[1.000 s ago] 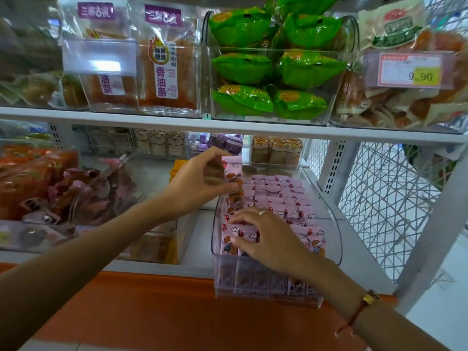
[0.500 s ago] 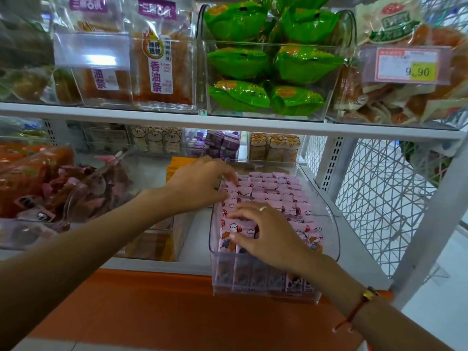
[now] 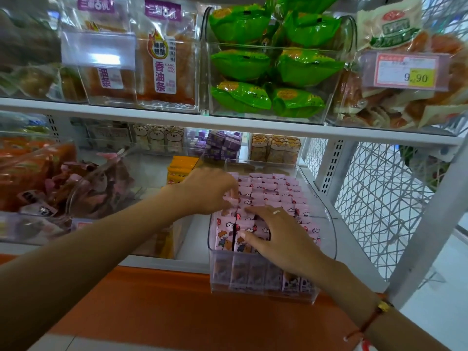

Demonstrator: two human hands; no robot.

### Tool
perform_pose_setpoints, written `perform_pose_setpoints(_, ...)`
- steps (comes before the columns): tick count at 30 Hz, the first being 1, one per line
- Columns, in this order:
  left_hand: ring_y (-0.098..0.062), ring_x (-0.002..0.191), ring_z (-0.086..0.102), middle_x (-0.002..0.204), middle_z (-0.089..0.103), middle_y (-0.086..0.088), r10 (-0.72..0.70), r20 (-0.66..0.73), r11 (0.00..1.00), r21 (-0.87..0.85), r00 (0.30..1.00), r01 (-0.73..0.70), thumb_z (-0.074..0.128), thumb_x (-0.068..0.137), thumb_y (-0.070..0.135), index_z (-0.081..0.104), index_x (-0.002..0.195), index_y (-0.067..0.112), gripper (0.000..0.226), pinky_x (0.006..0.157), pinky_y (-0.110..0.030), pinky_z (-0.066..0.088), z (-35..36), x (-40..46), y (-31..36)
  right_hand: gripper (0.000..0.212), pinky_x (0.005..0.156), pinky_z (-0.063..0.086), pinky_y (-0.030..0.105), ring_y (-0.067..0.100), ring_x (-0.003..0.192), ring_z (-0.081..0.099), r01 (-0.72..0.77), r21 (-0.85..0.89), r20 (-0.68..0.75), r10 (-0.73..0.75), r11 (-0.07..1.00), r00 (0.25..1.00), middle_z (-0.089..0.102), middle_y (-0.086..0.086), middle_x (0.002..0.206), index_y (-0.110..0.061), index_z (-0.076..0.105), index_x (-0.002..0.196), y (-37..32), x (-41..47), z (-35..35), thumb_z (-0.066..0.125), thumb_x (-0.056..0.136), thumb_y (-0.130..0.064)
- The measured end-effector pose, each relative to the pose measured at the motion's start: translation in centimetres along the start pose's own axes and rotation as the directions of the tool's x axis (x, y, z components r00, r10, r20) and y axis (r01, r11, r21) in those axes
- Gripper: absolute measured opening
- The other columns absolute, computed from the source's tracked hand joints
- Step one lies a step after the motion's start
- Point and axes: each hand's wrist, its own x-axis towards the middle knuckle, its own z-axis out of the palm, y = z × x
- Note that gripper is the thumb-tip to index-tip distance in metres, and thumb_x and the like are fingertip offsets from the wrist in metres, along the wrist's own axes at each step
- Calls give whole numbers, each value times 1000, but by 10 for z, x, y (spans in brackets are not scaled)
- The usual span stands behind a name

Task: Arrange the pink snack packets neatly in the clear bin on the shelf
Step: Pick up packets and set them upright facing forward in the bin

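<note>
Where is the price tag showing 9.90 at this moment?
In the head view, the price tag is at the upper right, on the top shelf's rightmost bin, right of the green packets.

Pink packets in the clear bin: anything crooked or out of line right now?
Mostly neat rows. In the clear bin, the front-left pink packets stand taller than the rest, with a dark gap between two of them. The left hand and the right hand are both on that area.
</note>
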Motion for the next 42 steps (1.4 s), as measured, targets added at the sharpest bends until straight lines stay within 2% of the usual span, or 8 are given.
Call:
perform_pose_setpoints(7,-1,94,61,105,68,11,-400,-407,711,-703,821,-2,61,92,20,65,104,22,13,79,-16,49,-2,-42,3,57,102,30,33,13,128,38,-8,27,-6,8,1000,1000,43,-6,141,-36,36,139,0,0,0,49,89,-57)
perform_pose_setpoints(13,5,89,64,95,66,16,-549,-506,450,-850,665,-275,62,90,10,62,95,31,22,71,-7,48,-9,-71,25,61,103,32,29,8,124,41,-10,49,-14,11,999,1000,44,-3,143,-33,31,142,-7,-2,-3,26,91,-64)
perform_pose_setpoints(17,5,84,64,94,67,12,-560,-492,422,-862,666,-281,62,89,18,62,99,36,20,67,-6,48,-5,-80,32,56,87,28,0,-27,107,34,87,410,-194,-6,908,981,42,-15,137,-44,40,132,-33,-7,-18,22,87,-72)
perform_pose_setpoints(21,2,90,64,97,69,13,-538,-457,369,-883,709,-289,63,88,24,65,105,32,18,71,-7,49,0,-83,35,35,83,37,1,-24,108,38,127,504,-106,-85,854,991,41,-40,117,-63,36,117,-59,-12,-22,42,83,-71)
perform_pose_setpoints(24,-1,99,64,104,69,13,-510,-387,252,-921,768,-297,60,89,25,63,110,30,21,75,-10,50,4,-84,35,28,80,44,5,-11,101,54,123,593,-149,-42,795,988,55,-27,111,-51,44,112,-63,-9,-21,53,85,-50)
perform_pose_setpoints(29,5,105,58,114,60,17,-459,-310,344,-926,833,-155,64,89,27,55,118,31,31,82,-14,51,19,-85,36,43,99,46,47,22,112,61,-168,860,42,261,482,965,66,3,117,-19,58,120,-52,-2,-23,63,82,-38)
perform_pose_setpoints(34,4,102,54,113,55,20,-386,-392,559,-819,835,-127,77,77,34,53,116,32,46,83,-13,47,25,-86,42,51,85,55,33,14,101,67,-160,881,38,272,444,962,69,2,110,-17,60,117,-56,-4,-21,66,74,-43)
perform_pose_setpoints(42,13,109,53,110,55,34,-372,-354,517,-846,858,-126,50,82,55,49,124,38,45,89,-13,48,23,-83,36,17,92,43,31,12,100,59,-109,973,76,164,201,983,68,-8,94,-24,66,94,-51,-3,-30,59,80,-30)
